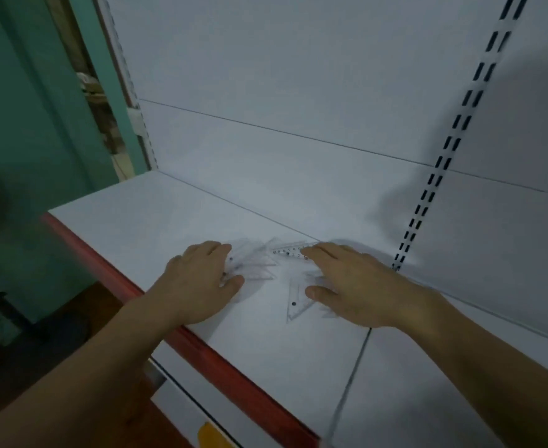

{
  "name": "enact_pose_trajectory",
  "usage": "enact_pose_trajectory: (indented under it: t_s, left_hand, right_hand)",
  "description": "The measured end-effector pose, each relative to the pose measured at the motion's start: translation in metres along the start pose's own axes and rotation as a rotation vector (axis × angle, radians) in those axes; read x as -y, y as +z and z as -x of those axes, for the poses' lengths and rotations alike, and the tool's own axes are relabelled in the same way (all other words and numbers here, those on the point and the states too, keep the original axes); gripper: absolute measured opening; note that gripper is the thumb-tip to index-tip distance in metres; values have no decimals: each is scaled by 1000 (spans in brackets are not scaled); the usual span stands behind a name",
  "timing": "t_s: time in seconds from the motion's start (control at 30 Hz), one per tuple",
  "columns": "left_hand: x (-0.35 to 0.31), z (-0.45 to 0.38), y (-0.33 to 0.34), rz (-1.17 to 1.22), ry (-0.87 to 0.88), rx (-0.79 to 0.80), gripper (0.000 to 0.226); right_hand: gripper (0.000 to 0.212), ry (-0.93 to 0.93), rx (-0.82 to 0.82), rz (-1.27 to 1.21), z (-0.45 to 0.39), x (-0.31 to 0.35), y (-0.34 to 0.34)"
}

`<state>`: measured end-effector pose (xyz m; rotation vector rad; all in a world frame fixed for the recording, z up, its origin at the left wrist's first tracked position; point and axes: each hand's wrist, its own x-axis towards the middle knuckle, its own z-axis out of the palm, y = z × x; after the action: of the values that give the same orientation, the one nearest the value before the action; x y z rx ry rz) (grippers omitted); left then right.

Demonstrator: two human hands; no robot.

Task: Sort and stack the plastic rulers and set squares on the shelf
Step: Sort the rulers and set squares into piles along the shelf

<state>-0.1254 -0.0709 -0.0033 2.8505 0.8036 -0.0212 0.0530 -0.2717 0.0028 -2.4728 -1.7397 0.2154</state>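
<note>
I'm seeing clear plastic pieces lying flat on the white shelf point(175, 221): a fanned pile of set squares point(253, 263) at left, a ruler point(290, 248) lying behind them, another set square point(298, 300) sitting right of the pile.

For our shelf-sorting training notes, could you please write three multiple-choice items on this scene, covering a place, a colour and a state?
1. Where does the straight ruler lie?
A. Near the shelf's back edge, at the right hand's fingertips
B. Hanging off the front edge
C. On the floor

2. What colour is the shelf's front edge strip?
A. Blue
B. Red
C. Yellow

3. How does the left hand meet the clear set squares?
A. Lifts them high in a fist
B. Hangs away from the shelf
C. Lies flat on them

Answers: 1 A, the ruler sits by the right hand close to the back panel; 2 B, the strip is red; 3 C, the fingers are spread over the pile on the shelf.
</note>
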Motion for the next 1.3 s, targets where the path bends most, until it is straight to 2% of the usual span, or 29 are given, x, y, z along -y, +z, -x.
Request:
enact_pose_trajectory:
  t_s: [0.1, 0.2, 0.3, 0.43, 0.53, 0.63, 0.87, 0.97, 1.07, 1.17, 1.23, 1.3]
  left_hand:
    - [11, -39, 1, -16, 79, 19, 60]
    - [18, -74, 3, -16, 168, 46, 64]
    - [25, -108, 4, 120, 278, 93, 69]
    - [31, -145, -1, 203, 383, 211, 69]
    - [36, -159, 0, 267, 427, 250, 55]
    - [41, -166, 4, 381, 451, 220, 31]
    - [50, -168, 5, 597, 462, 84, 5]
    - [52, -166, 6, 589, 505, 34, 7]
    - [55, -165, 6, 605, 537, -12, 9]
    - [58, -165, 5, 695, 554, 1, 12]
    - [57, -164, 3, 795, 559, 50, 14]
    - [54, -160, 0, 912, 563, 117, 15]
  right_hand:
    - [59, 133, -30, -21, -31, -3, 4]
    - [56, 297, -31, -47, -61, -3, 14]
    - [46, 413, 20, -32, -85, -3, 16]
    - [48, 485, 47, -49, -98, -2, 10]
    - [52, 526, 15, -84, -100, 2, 9]
    - [51, 574, -29, -81, -101, 7, 11]
    - [57, 635, -274, -103, -95, 16, 17]
    - [40, 601, -405, -139, -93, 20, 21]
    - [26, 626, -677, -170, -85, 20, 12]
    - [13, 772, -843, -467, -75, 24, -9]
    - [3, 803, -871, -675, -73, 37, -19]
    - [4, 830, -852, -713, -73, 53, -21]
